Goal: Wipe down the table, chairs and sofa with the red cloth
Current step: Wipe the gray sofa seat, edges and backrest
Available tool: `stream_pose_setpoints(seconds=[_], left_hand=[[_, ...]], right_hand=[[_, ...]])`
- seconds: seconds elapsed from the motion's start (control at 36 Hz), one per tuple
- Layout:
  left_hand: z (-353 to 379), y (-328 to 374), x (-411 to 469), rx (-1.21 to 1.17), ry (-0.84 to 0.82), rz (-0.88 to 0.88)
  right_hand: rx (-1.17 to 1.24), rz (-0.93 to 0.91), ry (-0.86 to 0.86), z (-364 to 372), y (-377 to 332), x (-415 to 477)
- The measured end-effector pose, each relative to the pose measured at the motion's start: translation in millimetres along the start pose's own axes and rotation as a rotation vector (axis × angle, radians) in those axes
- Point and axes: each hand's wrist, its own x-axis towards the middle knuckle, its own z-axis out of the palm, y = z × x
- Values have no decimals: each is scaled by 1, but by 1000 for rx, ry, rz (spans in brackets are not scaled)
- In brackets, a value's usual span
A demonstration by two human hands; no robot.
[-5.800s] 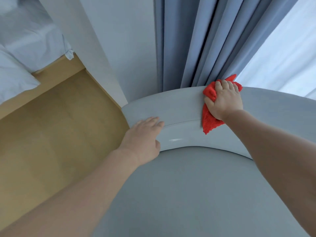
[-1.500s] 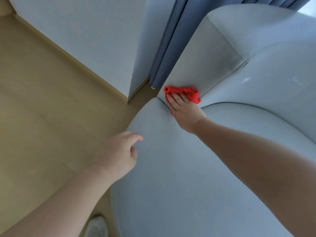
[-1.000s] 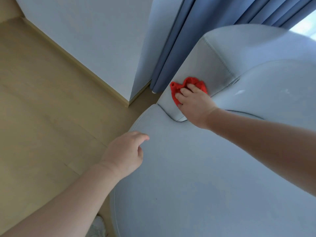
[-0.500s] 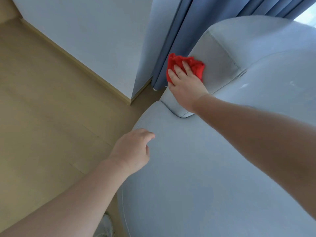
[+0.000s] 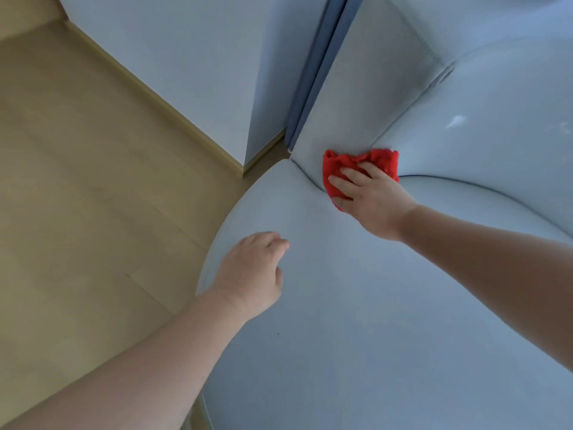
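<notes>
Fingers (image 5: pixel 347 177) press red cloth (image 5: pixel 382 159) into sofa (image 5: pixel 372 305) crease; left hand (image 5: pixel 251 274) near seat edge.

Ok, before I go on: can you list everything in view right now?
red cloth: one, red, bunched at the crease where the seat meets the backrest, under the right hand
upholstered seat: one, pale grey-blue, fills the right half; sofa or armchair, cannot tell
curtain: one, blue, a narrow strip between the wall and the backrest
wall: one corner, white, upper middle
skirting board: one run, tan, along the foot of the wall
floor: wood, tan, left half
left hand: fingers loosely curled, holding nothing, at the seat's front edge
right hand: fingers spread flat, pressing on the cloth
</notes>
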Motion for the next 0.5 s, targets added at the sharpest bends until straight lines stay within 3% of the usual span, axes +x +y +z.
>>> stream_pose_setpoints(seconds=[0.31,0.5], left_hand=[[67,111,-24,201,66,-101],[109,154,-12,267,120,-137]], right_hand=[[179,186,216,-7,29,-116],[165,164,369,-3,39,-141]])
